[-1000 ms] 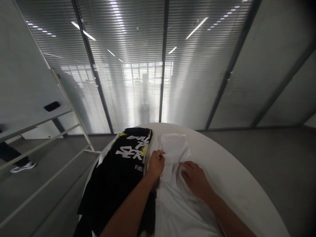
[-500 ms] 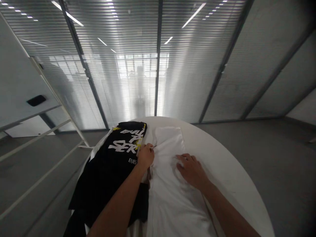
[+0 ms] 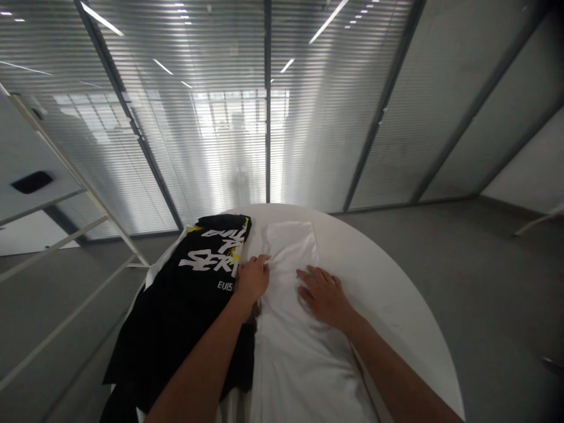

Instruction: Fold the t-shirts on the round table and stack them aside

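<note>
A white garment [image 3: 293, 346] lies lengthwise on a round white table [image 3: 392, 294], its far end folded into a narrow panel. My left hand [image 3: 252, 278] rests at the garment's left edge with its fingers curled and pinched on the white fabric. My right hand [image 3: 323, 292] lies flat on the cloth, fingers spread, pressing it down. To the left lies a black T-shirt [image 3: 189, 294] with white and yellow lettering, touching the white garment's edge and hanging over the table's near left rim.
A white-framed board on a slanted stand [image 3: 66, 194] leans at the left. Glass partition walls with blinds [image 3: 264, 117] run behind the table. Grey floor surrounds the table on the right.
My left hand closed from loose fingers into a pinch on the garment's left edge. My right hand slid slightly up the cloth. The camera tilted and shifted, moving everything left in view.
</note>
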Motion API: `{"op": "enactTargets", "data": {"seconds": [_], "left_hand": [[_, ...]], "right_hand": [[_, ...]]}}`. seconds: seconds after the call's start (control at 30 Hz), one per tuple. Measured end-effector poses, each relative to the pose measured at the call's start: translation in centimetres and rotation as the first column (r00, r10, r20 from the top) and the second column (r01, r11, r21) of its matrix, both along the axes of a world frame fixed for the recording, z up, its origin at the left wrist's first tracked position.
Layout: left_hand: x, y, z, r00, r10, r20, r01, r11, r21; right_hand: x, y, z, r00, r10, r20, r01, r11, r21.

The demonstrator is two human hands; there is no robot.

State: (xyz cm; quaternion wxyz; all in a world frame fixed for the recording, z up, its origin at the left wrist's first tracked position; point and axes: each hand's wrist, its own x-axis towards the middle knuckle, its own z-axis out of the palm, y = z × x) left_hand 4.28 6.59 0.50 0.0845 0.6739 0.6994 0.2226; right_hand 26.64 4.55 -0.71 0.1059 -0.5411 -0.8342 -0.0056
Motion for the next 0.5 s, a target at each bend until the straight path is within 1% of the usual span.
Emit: {"op": "enactTargets", "data": {"seconds": [0.07,0.17,0.23,0.27,0.3,0.4,0.47,0.5], "left_hand": [[-0.5,0.5,-0.2,0.988,0.006,0.156,-0.011,0.999,0.033],[-1.3,1.1,-0.1,0.919,0.024,0.395,-0.054,0.997,0.064],[-1.8,1.3,0.1,0.872,0.05,0.487,-0.083,0.996,0.046],[-2.0,1.3,0.3,0.866,0.066,0.496,-0.095,0.995,0.033],[-2.2,1.3,0.4,0.881,0.082,0.465,-0.104,0.994,0.022],[-2.3,1.1,0.8,0.962,0.105,0.254,-0.11,0.994,0.004],[-2.2,0.9,0.9,0.987,0.091,0.129,-0.091,0.996,-0.01],[-2.0,0.8,0.9,0.993,0.077,0.092,-0.076,0.997,-0.019]], "right_hand": [[0.1,0.1,0.4,1.0,0.003,-0.004,-0.003,1.0,-0.028],[0.1,0.1,1.5,1.0,-0.001,-0.024,0.0,0.999,-0.048],[0.1,0.0,2.1,0.999,-0.001,-0.043,-0.001,0.999,-0.045],[0.0,-0.1,2.3,0.998,-0.004,-0.055,0.002,0.999,-0.039],[0.0,-0.1,2.4,0.997,-0.011,-0.071,0.009,1.0,-0.027],[-0.1,-0.1,2.2,0.991,-0.034,-0.128,0.038,0.999,0.032],[-0.1,0.0,1.8,0.988,-0.042,-0.151,0.052,0.996,0.065],[-0.1,0.1,1.6,0.988,-0.045,-0.148,0.055,0.996,0.069]]}}
